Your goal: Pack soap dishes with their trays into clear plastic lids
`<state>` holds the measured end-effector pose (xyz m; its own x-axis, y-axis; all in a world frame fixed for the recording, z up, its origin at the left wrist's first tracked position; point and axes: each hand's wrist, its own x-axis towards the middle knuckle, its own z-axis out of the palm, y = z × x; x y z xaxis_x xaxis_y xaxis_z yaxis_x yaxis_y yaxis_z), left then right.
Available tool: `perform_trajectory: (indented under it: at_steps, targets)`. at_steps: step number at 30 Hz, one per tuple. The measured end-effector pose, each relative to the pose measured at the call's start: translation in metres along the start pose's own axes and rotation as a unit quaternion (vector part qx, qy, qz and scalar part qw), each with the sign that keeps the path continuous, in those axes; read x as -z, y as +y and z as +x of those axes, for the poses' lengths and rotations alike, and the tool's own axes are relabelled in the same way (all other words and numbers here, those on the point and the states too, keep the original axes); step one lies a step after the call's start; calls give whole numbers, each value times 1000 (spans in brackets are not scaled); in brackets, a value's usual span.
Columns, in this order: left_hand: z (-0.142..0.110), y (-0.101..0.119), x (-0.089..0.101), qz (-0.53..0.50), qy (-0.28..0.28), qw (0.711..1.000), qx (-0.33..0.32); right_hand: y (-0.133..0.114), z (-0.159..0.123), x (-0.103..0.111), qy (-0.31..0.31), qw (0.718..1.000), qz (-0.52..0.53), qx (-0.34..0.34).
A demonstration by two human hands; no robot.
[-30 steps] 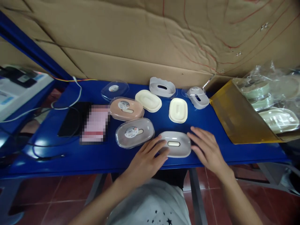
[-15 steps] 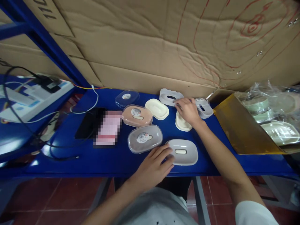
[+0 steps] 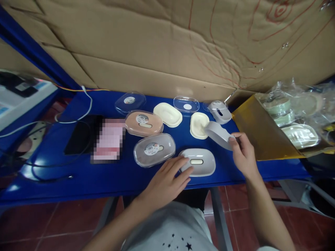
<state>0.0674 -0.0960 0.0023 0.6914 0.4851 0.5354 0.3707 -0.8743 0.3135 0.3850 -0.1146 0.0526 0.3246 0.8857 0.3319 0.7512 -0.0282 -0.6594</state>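
Note:
A shallow grey soap dish (image 3: 208,167) with a cream oval insert lies near the table's front edge. My left hand (image 3: 170,176) rests on its left end, fingers stretched out and apart. To the upper right, my right hand (image 3: 243,151) pinches a wavy-rimmed grey soap dish part (image 3: 220,135) by one end and holds it tilted on its side. That part overlaps a small cream soap dish tray (image 3: 196,122) in the view. Left of my left hand lies a grey lidded soap dish (image 3: 154,150) with a round label.
Behind are a peach lidded soap dish (image 3: 143,123), a larger cream tray (image 3: 167,114), clear lids (image 3: 130,101) and a small grey dish (image 3: 220,113). A cardboard box (image 3: 253,132) of wrapped dishes stands right. A pixelated phone-like object (image 3: 108,139) and cables lie left.
My right hand went to the back, took the wavy-rimmed grey part off a clear lid and brought it forward and right. My left hand has stayed on the front dish.

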Motion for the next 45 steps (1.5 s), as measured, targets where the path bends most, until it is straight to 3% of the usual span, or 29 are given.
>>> perform_trajectory:
  at_steps: [6, 11, 15, 17, 21, 24, 27, 29, 31, 34, 35, 37, 39, 40, 43, 45]
  targets:
    - [-1, 0, -4, 3, -20, 1000, -10, 32, -10, 0, 49, 998, -14, -21]
    - [0, 0, -4, 7, -29, 1000, -7, 50, -16, 4, 25, 981, -171, 85]
    - [0, 0, -4, 9, -31, 999, -9, 38, 3, -4, 7, 968, -217, 122]
    - [-1, 0, -4, 10, -32, 999, -11, 19, 26, -18, -11, 963, -219, 157]
    - [0, 1, -4, 9, -23, 1000, -10, -25, 94, -72, -154, 948, -167, 224]
    - [1, 1, -3, 11, -13, 1000, 0, -46, 140, -114, -182, 943, -162, 225]
    - [-1, 3, -2, 14, -4, 1000, 12, -59, 155, -128, -174, 948, -145, 225]
    - [-5, 5, 0, 8, 18, 1000, 12, -63, 144, -115, -148, 954, -127, 228]
    - [-10, 10, 5, -6, 64, 998, 19, -65, 119, -88, -113, 965, -91, 218]
    - [-13, 16, 18, 2, 131, 990, 57, -65, 71, -36, -98, 984, 64, 131]
    - [-12, 18, 24, 12, 131, 989, 69, -65, 55, -20, -147, 979, 118, 75]
    - [-5, 20, 34, 19, 95, 993, 64, -64, 28, 3, -289, 937, 196, -30]
    - [6, 20, 42, -4, 28, 999, 27, -61, 9, 13, -386, 884, 245, -101]
    - [11, 19, 44, -19, -3, 1000, 8, -58, 3, 13, -404, 867, 265, -121]
    - [23, 16, 44, -30, -51, 998, -27, -48, -7, 4, -407, 847, 303, -156]
    - [25, 12, 41, -24, -51, 998, -37, -43, -9, -4, -398, 851, 303, -160]
